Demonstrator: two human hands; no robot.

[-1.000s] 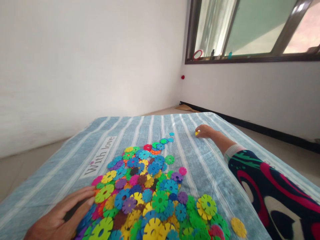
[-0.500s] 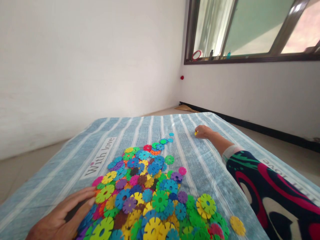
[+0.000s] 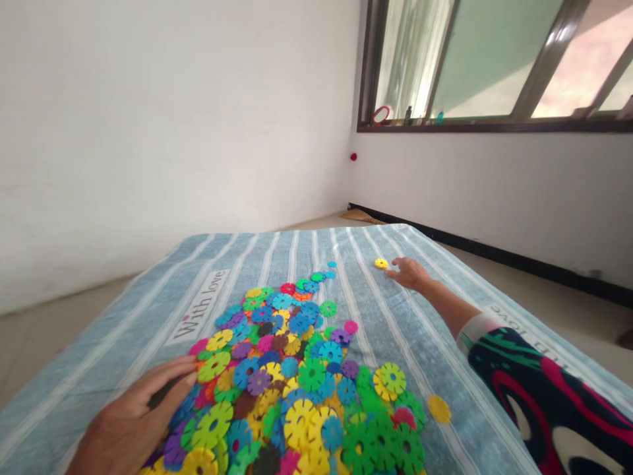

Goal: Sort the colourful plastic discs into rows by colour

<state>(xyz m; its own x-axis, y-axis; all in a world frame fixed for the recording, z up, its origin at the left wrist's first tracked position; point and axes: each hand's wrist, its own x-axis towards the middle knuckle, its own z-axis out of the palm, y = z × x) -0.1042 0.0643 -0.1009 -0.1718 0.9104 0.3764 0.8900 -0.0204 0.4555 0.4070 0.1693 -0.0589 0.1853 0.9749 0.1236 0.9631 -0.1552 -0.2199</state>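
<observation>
A large heap of colourful notched plastic discs [image 3: 260, 381], shaped like snowflakes or flowers, spreads over the striped cloth [image 3: 123, 343]. My left hand [image 3: 136, 409] rests against the heap's left side, thumb and fingers apart, its fingertips touching the nearest discs. Toward the far right of the cloth lies a yellow notched disc [image 3: 380, 263], separate from the heap. Just to its right is my right hand [image 3: 410, 273], open with the fingers spread and nothing between them.
One yellow-orange disc [image 3: 439, 409] lies apart at the heap's right. A few small blue and green discs [image 3: 318, 277] trail off its far end. White walls [image 3: 173, 132] and a window [image 3: 484, 66] stand beyond the cloth-covered surface.
My right hand has let go of the yellow disc and drawn back slightly to the right, fingers now spread. The left hand stays beside the heap. The view has shifted a little.
</observation>
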